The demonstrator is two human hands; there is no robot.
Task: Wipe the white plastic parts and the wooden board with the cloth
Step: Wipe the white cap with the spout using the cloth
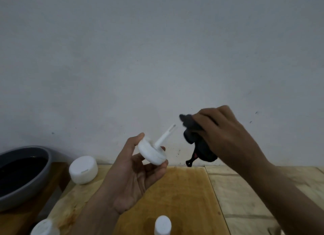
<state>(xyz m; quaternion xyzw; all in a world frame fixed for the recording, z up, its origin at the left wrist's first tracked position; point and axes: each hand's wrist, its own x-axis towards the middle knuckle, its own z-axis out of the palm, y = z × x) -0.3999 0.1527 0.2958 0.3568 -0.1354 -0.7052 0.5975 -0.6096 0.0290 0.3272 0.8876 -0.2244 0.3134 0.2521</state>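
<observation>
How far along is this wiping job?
Nothing looks plainly finished. In hand: the left hand holds a white plastic disc with a thin stem; the right hand grips a bunched dark cloth beside the stem. Apparently left: the round white plastic tub, a white plastic cylinder, another white piece, and the brown wooden board.

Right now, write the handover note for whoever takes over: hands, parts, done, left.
The left hand holds the white round plastic part with a thin stem above the brown wooden board.
The right hand grips the dark crumpled cloth beside the stem tip, apparently not touching it.
On the pale wooden table: a white round plastic cap left of the board, a white plastic cylinder on its near end, another white plastic piece near left.
Done: cannot tell.
Left: wipe the held part, the others, the board.
</observation>
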